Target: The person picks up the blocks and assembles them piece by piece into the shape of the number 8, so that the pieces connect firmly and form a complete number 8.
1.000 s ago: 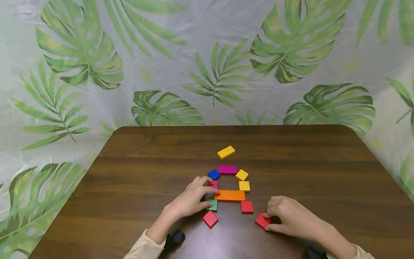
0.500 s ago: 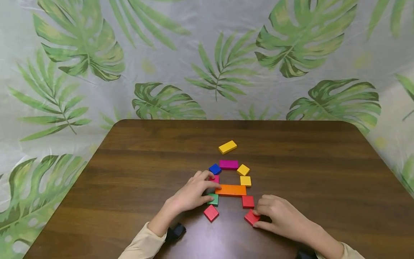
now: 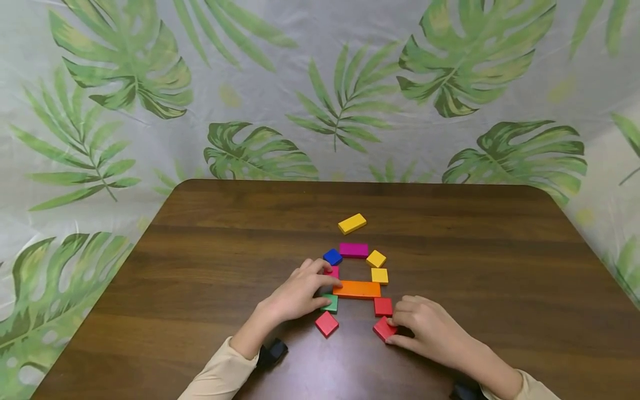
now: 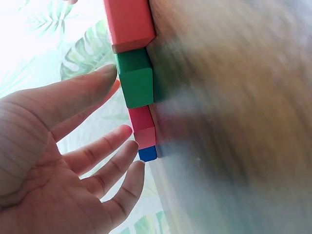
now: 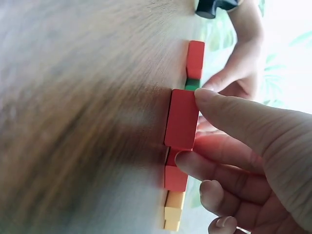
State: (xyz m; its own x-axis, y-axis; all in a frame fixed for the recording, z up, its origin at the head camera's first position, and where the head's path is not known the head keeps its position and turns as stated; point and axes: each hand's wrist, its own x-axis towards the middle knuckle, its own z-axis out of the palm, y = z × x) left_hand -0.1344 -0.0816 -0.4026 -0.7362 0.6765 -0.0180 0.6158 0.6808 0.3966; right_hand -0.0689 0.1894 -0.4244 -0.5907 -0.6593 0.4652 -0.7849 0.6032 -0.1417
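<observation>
Flat coloured blocks lie on the table in a ring with two legs. My right hand point(image 3: 432, 330) pinches a red block point(image 3: 384, 329) between thumb and fingers at the lower right, just below another red block point(image 3: 383, 306). My left hand point(image 3: 297, 294) rests with spread fingers on the left side of the figure. Its thumb touches the green block point(image 3: 330, 303), and its fingertips lie at the orange bar point(image 3: 357, 289) and the pink block point(image 3: 334, 271). A tilted red block point(image 3: 327, 324) sits below the green one.
A blue block point(image 3: 332, 256), a magenta bar point(image 3: 354, 250) and two yellow squares, one tilted point(image 3: 376, 259) and one straight point(image 3: 379, 276), form the upper part. Beyond them lies a yellow bar point(image 3: 352, 223). A leaf-patterned sheet point(image 3: 320, 89) hangs behind the wooden table point(image 3: 225, 222).
My right hand has slid the red block leftward across the table, up to the lower right of the figure. My left hand has stayed on the blocks. The head view has shifted slightly.
</observation>
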